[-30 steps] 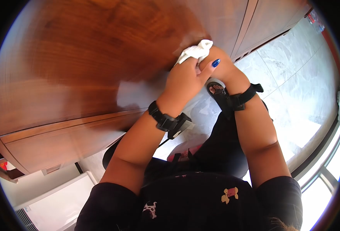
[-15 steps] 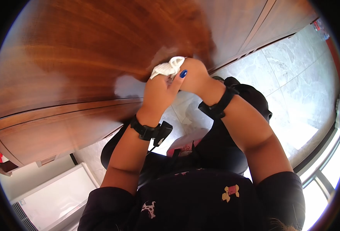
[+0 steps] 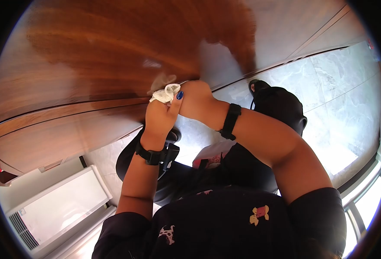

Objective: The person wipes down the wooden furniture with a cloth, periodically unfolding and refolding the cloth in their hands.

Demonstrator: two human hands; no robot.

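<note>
A bunched white cloth (image 3: 165, 93) is in both my hands, close against a glossy reddish-brown wooden panel (image 3: 125, 47). My left hand (image 3: 159, 118) is closed on the cloth, its blue-nailed thumb on the near side. Pressed up beside it, my right hand (image 3: 196, 98) is closed as well, knuckles bent toward the wood. A bit of cloth shows at its far edge, but its fingertips are hidden. Both wrists wear black straps.
Pale marble-look tiles (image 3: 324, 77) cover the floor right of the panel. A white appliance (image 3: 69, 203) stands at lower left below a wooden ledge (image 3: 65, 140). Under me is a white and pink item (image 3: 210, 156), between my black-clad legs. A window (image 3: 369, 190) is at lower right.
Both hands, with the cloth between them, have moved left and slightly down, nearer the panel's lower edge. The camera view has shifted a little too.
</note>
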